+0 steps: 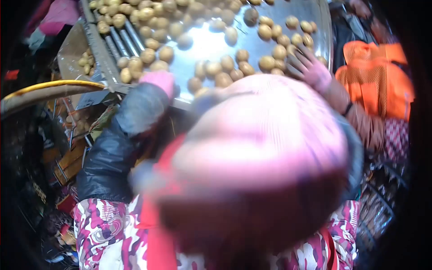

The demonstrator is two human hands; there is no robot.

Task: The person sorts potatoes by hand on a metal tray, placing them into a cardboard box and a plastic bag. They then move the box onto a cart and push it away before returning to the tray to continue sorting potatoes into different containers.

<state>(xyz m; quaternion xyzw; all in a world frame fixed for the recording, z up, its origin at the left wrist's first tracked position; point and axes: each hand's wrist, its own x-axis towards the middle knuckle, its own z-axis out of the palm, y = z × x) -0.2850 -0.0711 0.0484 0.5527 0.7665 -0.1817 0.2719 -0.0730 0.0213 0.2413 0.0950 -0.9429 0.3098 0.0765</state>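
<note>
At a metal table [249, 41], left hand [158, 81] beside potatoes [148, 56], right hand [270, 126] blurred, cannot tell if fingers spread

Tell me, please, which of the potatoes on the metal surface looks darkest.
The grey-brown potato near the picture's top edge, right of the bright glare on the metal surface; its dark skin stands out against the yellowish potatoes around it.

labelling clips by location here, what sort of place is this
Probably a produce sorting or packing site: what look like potatoes spread over a metal table, slatted metal bars at its left, and an orange vest on the right.
</note>
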